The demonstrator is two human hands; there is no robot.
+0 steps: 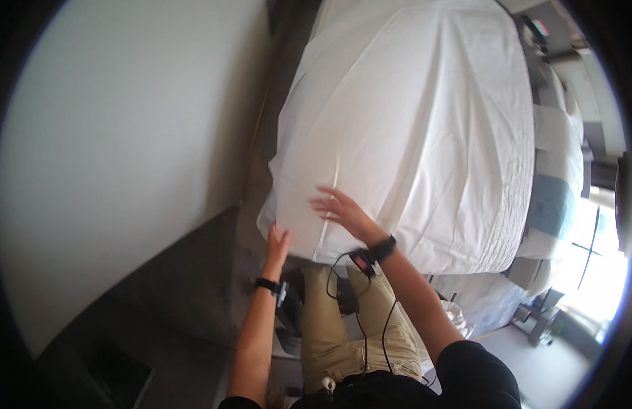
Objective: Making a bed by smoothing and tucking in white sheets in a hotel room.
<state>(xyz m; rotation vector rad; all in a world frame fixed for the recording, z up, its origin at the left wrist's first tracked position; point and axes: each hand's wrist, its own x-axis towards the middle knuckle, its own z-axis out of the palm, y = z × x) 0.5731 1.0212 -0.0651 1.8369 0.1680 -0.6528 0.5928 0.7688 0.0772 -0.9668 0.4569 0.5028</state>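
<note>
A bed right before me is covered by a white sheet with long creases running along it. My left hand is at the near left corner of the sheet, thumb and fingers apart; whether it pinches the cloth cannot be told. Over the sheet, to the right of that corner, my right hand is spread with its fingers apart and slightly blurred, holding nothing. Each wrist wears a black strap, and a small device with a black cable hangs by the right one.
A pale wall rises on the left. Beyond the bed's right edge lies another bed with white bedding and a blue-grey band. A bright window is at the far right. A crumpled white bag or cloth lies by my right side.
</note>
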